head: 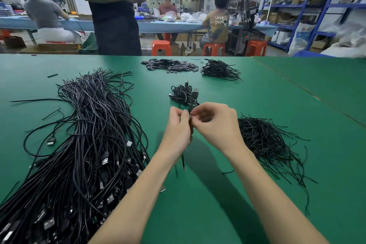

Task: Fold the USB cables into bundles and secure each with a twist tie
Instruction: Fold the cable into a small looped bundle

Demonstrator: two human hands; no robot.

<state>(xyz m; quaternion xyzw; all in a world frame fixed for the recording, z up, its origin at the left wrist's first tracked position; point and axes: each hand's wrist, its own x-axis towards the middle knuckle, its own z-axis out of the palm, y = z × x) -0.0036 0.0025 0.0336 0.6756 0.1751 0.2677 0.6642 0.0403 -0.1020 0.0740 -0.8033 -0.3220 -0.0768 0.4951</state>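
Cable bundle upright, pinched by both hands' fingers.

— What sort of place is this?

— A small factory assembly workshop. A wide green work table is filling the foreground, heaped with a large pile of loose black USB cables, a heap of thin black twist ties and a mound of small flat black parts.

— Who is working there?

— Seated workers are bending over a long blue bench on orange plastic stools. Another person is standing by the table. Blue metal shelving is holding cardboard boxes along the right wall, and strip lights are glowing overhead.
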